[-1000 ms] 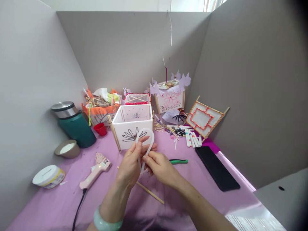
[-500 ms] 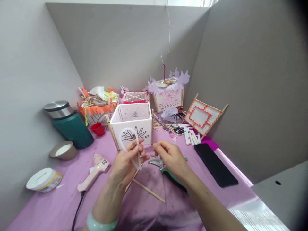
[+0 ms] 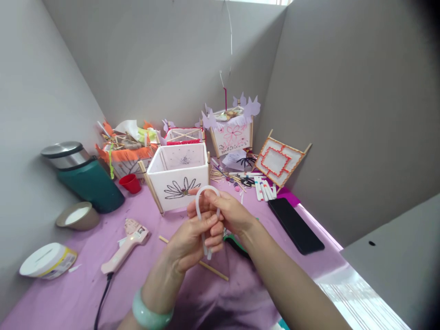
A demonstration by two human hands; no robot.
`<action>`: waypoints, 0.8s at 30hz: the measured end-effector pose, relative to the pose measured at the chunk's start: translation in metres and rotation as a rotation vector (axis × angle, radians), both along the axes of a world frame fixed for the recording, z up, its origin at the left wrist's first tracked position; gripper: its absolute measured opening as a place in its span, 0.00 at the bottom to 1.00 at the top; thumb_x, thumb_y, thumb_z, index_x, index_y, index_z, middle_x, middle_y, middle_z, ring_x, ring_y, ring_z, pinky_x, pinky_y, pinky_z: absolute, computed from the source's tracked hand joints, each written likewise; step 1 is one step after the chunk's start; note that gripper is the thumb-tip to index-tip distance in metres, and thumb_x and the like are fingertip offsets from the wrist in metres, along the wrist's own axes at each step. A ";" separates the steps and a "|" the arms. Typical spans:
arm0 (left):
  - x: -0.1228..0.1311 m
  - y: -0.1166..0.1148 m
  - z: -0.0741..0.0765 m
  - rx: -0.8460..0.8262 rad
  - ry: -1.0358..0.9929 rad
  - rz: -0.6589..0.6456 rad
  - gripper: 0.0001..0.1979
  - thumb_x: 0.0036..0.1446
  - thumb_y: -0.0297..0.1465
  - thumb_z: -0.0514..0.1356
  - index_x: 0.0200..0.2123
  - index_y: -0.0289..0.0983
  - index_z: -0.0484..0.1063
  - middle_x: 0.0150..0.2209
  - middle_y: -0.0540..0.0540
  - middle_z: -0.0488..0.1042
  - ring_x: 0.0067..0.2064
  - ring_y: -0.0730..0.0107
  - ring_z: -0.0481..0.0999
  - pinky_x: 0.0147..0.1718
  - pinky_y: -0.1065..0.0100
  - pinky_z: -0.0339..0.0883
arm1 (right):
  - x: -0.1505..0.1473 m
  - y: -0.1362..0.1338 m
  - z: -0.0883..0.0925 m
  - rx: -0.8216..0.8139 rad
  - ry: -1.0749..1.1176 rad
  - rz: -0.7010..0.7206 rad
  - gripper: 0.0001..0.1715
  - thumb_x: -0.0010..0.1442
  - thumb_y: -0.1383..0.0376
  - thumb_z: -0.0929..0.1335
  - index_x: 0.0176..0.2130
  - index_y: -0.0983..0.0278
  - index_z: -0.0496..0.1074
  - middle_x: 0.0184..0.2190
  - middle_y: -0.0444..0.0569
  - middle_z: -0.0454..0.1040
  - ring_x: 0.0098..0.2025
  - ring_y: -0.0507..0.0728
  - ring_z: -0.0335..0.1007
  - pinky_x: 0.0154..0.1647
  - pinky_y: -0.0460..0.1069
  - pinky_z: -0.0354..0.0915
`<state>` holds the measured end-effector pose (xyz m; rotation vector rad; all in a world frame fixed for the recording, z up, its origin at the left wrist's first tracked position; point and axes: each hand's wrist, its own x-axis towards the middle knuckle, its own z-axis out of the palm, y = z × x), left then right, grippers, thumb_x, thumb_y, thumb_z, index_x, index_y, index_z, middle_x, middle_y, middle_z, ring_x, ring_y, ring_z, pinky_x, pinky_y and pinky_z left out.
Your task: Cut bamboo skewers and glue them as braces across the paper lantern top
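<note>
My left hand (image 3: 190,238) is closed around the lower part of a bent, whitish translucent glue stick (image 3: 207,187), whose loop points up and whose two ends hang below my fingers. At the loop's right side, my right hand (image 3: 235,211) pinches it between thumb and fingers. Just behind my hands stands a white open-topped box (image 3: 156,183) with wooden corner sticks and a black flower drawing. Pruning shears (image 3: 237,246) with green handles lie partly hidden under my right hand. Beneath my left hand a wooden stick (image 3: 215,271) rests on the cloth.
Left are a pink glue gun (image 3: 120,254), white tub (image 3: 48,261), bowl (image 3: 80,222), red cup (image 3: 129,183) and green bottle (image 3: 91,183). Right are a black phone (image 3: 295,224), markers (image 3: 264,189) and a framed panel (image 3: 280,160). Decorated boxes (image 3: 235,135) stand behind.
My right hand has moved left from above the shears onto the glue stick. My left hand and the stick have shifted right and slightly down. The whole view has shifted a little.
</note>
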<state>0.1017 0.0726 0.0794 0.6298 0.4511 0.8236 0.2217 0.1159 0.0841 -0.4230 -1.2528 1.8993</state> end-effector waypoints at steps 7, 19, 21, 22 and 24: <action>0.003 -0.002 -0.001 -0.006 0.047 -0.037 0.09 0.59 0.30 0.59 0.28 0.35 0.64 0.21 0.55 0.58 0.17 0.84 0.53 0.17 0.78 0.53 | 0.001 0.005 0.002 -0.006 -0.061 -0.053 0.19 0.59 0.52 0.66 0.38 0.65 0.73 0.29 0.46 0.76 0.29 0.50 0.71 0.31 0.43 0.66; 0.002 0.002 -0.006 -0.017 0.182 0.028 0.19 0.57 0.42 0.59 0.24 0.38 0.55 0.17 0.61 0.45 0.17 0.84 0.37 0.13 0.80 0.35 | 0.011 0.008 -0.010 0.077 -0.136 -0.085 0.29 0.62 0.44 0.59 0.43 0.65 0.70 0.37 0.52 0.76 0.39 0.55 0.72 0.44 0.51 0.66; -0.007 0.002 -0.004 0.006 0.247 0.127 0.17 0.58 0.42 0.58 0.26 0.38 0.58 0.17 0.62 0.43 0.17 0.84 0.36 0.13 0.79 0.34 | 0.031 0.002 -0.013 0.184 -0.293 -0.171 0.33 0.63 0.43 0.55 0.48 0.65 0.69 0.45 0.55 0.74 0.46 0.58 0.70 0.48 0.54 0.64; -0.013 0.001 -0.004 0.015 0.276 0.176 0.16 0.58 0.42 0.59 0.27 0.38 0.59 0.17 0.62 0.43 0.17 0.84 0.36 0.13 0.79 0.33 | 0.044 -0.003 -0.016 0.255 -0.427 -0.225 0.33 0.63 0.43 0.55 0.51 0.65 0.68 0.48 0.57 0.72 0.49 0.59 0.68 0.50 0.56 0.63; -0.026 -0.001 -0.004 0.016 0.326 0.235 0.16 0.57 0.42 0.59 0.28 0.38 0.59 0.17 0.61 0.44 0.18 0.84 0.36 0.14 0.79 0.33 | 0.068 -0.016 -0.027 0.436 -0.848 -0.309 0.37 0.54 0.45 0.66 0.55 0.64 0.66 0.54 0.58 0.67 0.55 0.63 0.63 0.56 0.59 0.56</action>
